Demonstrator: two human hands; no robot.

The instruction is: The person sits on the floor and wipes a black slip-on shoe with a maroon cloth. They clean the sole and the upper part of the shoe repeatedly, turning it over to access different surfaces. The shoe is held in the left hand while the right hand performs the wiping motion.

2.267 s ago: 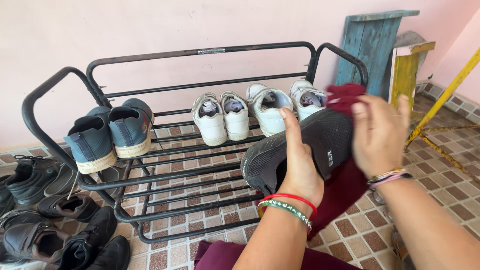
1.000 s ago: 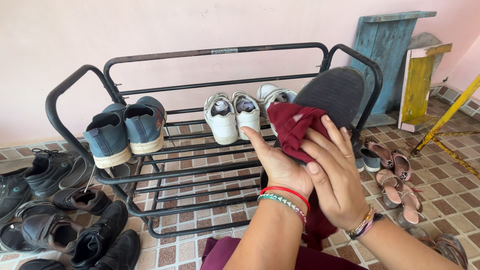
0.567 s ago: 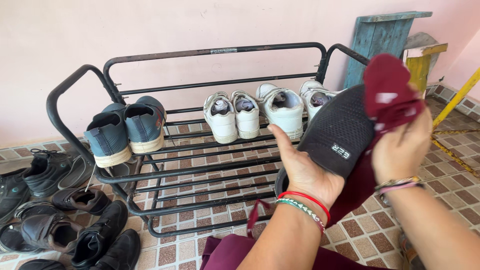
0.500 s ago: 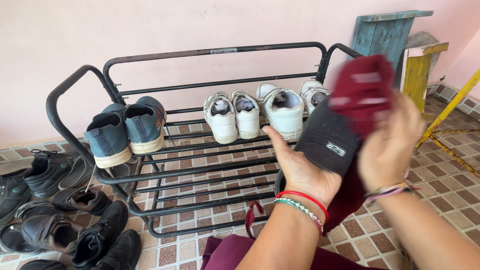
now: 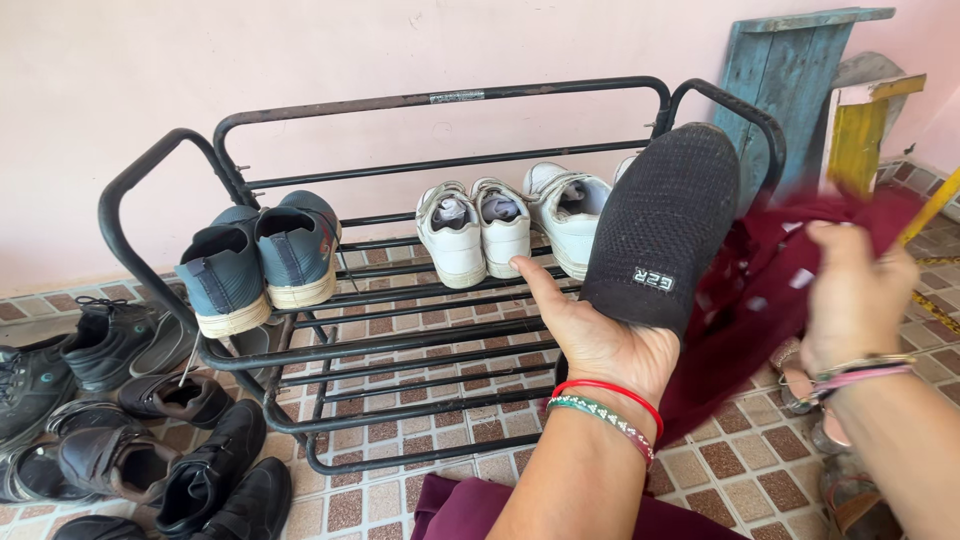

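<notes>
A black shoe (image 5: 665,225) is standing sole-outward in front of the black metal shoe rack (image 5: 400,340), long axis nearly upright, toe pointing up. The left hand (image 5: 600,335) is gripping its heel end, while the right hand (image 5: 850,290) is clutching a maroon cloth (image 5: 745,300) (blurred) beside it. Blue shoes (image 5: 260,255) and white sneakers (image 5: 475,228) are sitting on the rack.

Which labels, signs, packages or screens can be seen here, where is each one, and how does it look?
Small mark on the black shoe's sole, held in the left hand: short, pale print on black.
Sticker on the shoe rack's top bar: narrow, silver-grey strip, too small to read.
No packages, signs or screens.
</notes>
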